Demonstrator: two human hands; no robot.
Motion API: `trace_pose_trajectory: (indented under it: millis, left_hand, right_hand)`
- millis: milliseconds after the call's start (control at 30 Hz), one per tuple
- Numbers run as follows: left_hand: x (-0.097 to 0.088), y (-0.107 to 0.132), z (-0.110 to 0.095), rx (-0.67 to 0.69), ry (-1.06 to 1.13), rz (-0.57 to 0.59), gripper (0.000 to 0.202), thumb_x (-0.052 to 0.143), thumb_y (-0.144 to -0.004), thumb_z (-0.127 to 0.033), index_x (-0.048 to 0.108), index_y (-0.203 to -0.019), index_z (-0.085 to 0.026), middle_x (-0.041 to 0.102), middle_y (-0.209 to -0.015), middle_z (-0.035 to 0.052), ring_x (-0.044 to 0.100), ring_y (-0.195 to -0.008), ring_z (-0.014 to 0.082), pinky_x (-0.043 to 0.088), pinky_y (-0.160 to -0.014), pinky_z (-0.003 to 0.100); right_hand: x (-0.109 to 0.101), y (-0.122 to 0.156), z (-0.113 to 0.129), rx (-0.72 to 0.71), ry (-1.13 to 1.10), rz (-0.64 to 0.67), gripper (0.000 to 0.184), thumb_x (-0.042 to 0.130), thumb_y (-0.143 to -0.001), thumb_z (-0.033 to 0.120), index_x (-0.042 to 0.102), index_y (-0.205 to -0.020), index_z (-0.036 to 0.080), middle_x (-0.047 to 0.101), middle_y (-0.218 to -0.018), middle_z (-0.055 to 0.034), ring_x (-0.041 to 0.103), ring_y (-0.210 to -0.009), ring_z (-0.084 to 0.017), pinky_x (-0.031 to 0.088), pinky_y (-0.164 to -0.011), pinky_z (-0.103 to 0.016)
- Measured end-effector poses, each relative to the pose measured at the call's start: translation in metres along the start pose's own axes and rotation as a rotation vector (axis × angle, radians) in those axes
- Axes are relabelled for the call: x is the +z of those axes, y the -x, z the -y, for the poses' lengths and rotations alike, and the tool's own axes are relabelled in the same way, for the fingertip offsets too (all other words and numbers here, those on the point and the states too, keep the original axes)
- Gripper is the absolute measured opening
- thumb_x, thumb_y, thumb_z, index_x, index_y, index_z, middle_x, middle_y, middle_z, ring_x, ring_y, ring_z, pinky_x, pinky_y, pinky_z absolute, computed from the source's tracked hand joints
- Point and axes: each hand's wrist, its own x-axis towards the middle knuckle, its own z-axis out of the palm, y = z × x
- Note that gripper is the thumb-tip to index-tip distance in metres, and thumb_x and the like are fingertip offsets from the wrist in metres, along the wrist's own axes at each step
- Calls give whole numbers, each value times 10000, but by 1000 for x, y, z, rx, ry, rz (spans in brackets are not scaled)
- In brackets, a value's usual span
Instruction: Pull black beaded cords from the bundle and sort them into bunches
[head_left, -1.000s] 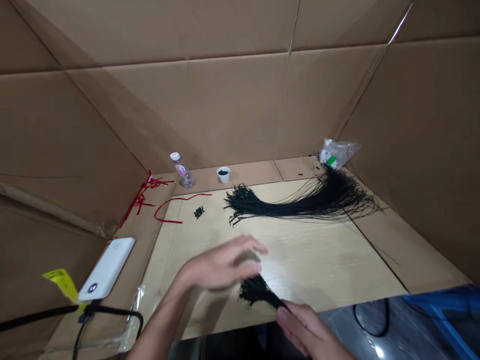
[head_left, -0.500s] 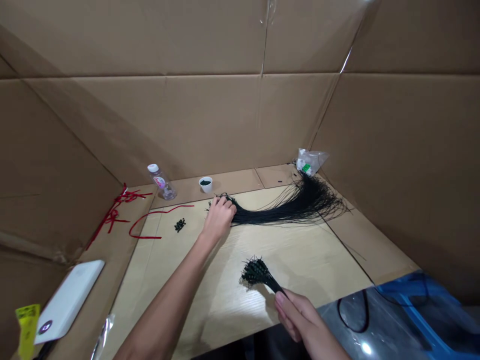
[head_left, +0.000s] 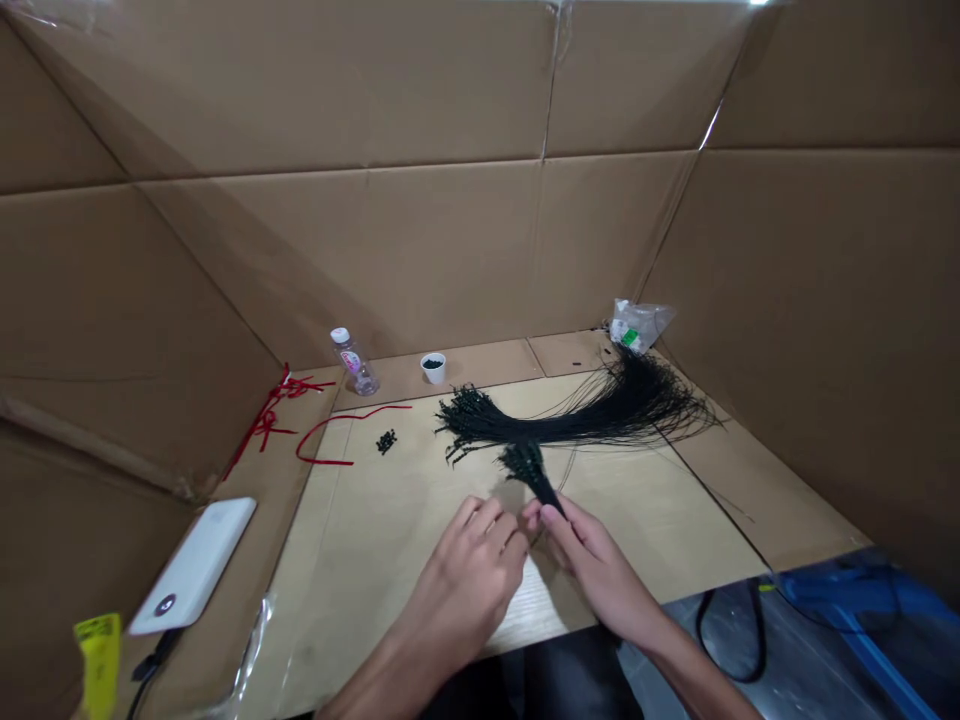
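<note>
My right hand (head_left: 592, 560) grips the dark end of a small bundle of black beaded cords (head_left: 529, 468), which points away from me over the pale wooden board (head_left: 420, 520). My left hand (head_left: 469, 570) is right beside it, fingers curled and reaching towards the right fingertips. I cannot tell whether they hold a strand. Just beyond the small bundle lies a large sheaf of long black cords (head_left: 570, 420), its beaded ends to the left. A small heap of black beads (head_left: 386, 441) rests left of the sheaf.
Loose red cords (head_left: 322, 438) lie at the board's far left. A clear water bottle (head_left: 354, 362), a white cup of dark bits (head_left: 433, 367) and a plastic bag (head_left: 639, 325) stand along the back. A white power bank (head_left: 193, 565) lies left. Cardboard walls (head_left: 360, 260) surround the board.
My left hand has left the large sheaf and come back to the small bundle. My right hand has carried that bundle farther forward, and the view has shifted slightly.
</note>
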Motion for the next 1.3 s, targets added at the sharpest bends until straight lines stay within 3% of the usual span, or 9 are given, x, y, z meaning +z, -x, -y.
trace_pose_trajectory:
  millis: [100,300,700,833,900,1000,1133,1233,1300]
  left_hand:
    - [-17,8,-2,9,17,-111,130,591,-1048,-111,685,-983,-171,699,-931,59,574,-889,248,423,-832,431]
    - [-49,24,17,-5,163,-138,159,572,-1097,-150,703,-1018,-197,691,-909,42,573,-915,238,398,-827,411]
    - [-59,48,19,-87,260,-129,98,641,-1067,-149,687,-1117,-220,689,-1047,56,597,-1003,253,437,-873,417]
    - [-61,42,9,-175,247,-2,720,892,-900,-297,517,-1510,-221,638,-1386,121,574,-1277,334,493,-1037,483]
    - [-58,35,6,-103,220,91,883,933,-865,-388,449,-1582,-209,626,-1460,129,536,-1391,354,430,-1182,529]
    - [-50,26,5,110,122,168,543,836,-956,-474,624,-1346,-160,737,-1238,108,614,-1316,338,340,-1267,557]
    - [-40,28,-1,233,39,232,265,753,-1032,-425,672,-976,-179,739,-915,49,698,-957,268,482,-1088,467]
    - [-34,43,-11,334,63,276,257,728,-1051,-380,668,-874,-203,724,-793,26,666,-787,239,518,-855,391]
    - [-29,59,-15,372,139,303,222,744,-1034,-294,658,-846,-213,723,-757,4,659,-746,213,508,-800,355]
  right_hand:
    - [10,4,-2,-75,136,78,473,513,-1101,651,658,-912,242,652,-930,-24,586,-888,-230,464,-838,-312]
    - [17,19,10,-25,212,248,485,424,-1160,574,620,-881,230,590,-834,20,584,-866,-201,425,-835,-292]
    - [12,44,20,52,385,302,505,388,-1155,607,579,-860,244,635,-884,5,628,-943,-237,424,-877,-316]
    - [14,46,20,66,430,312,493,377,-1156,603,582,-877,251,661,-922,-10,644,-978,-259,431,-904,-346]
    - [15,48,23,58,464,337,477,375,-1155,584,577,-874,255,673,-930,-20,651,-982,-268,437,-905,-359]
    - [14,51,33,47,506,399,446,372,-1157,530,579,-869,260,697,-942,-30,657,-981,-266,449,-900,-357]
    - [8,59,39,42,539,487,387,417,-1144,455,618,-886,248,736,-949,-42,670,-977,-248,472,-905,-334]
    - [5,73,15,26,537,561,315,530,-1094,433,609,-861,238,716,-892,-22,666,-867,-207,468,-775,-279]
    - [1,87,-17,30,540,617,363,603,-1028,421,482,-739,239,594,-721,24,568,-654,-151,379,-585,-255]
